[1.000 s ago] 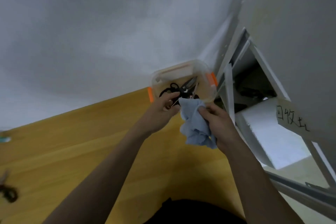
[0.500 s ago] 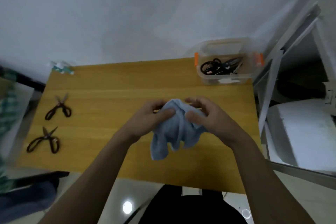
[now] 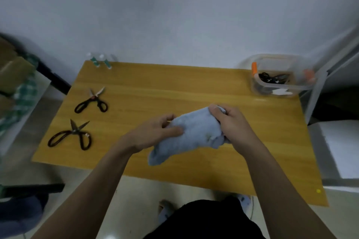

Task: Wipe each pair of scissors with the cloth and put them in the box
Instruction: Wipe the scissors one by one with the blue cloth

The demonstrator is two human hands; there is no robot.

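Observation:
Both hands hold a pale blue cloth [image 3: 192,137] above the middle of the wooden table [image 3: 174,87]. My left hand [image 3: 155,132] pinches its left side and my right hand [image 3: 231,124] grips its bunched right end. Two pairs of black-handled scissors lie at the table's left: one further back [image 3: 91,101] and one nearer [image 3: 71,136], both slightly open. A clear plastic box [image 3: 279,75] with orange clips stands at the back right corner, with black scissors [image 3: 272,79] inside.
Two small bottles [image 3: 101,61] with green labels stand at the table's back left edge. A white metal frame [image 3: 318,87] rises right of the box. Boxes and a checked fabric [image 3: 21,91] sit to the left, beside the table.
My left hand has left the box, where it was a second ago, and both hands now hold the cloth over the table's middle. The view has swung down and left, showing the two scissors.

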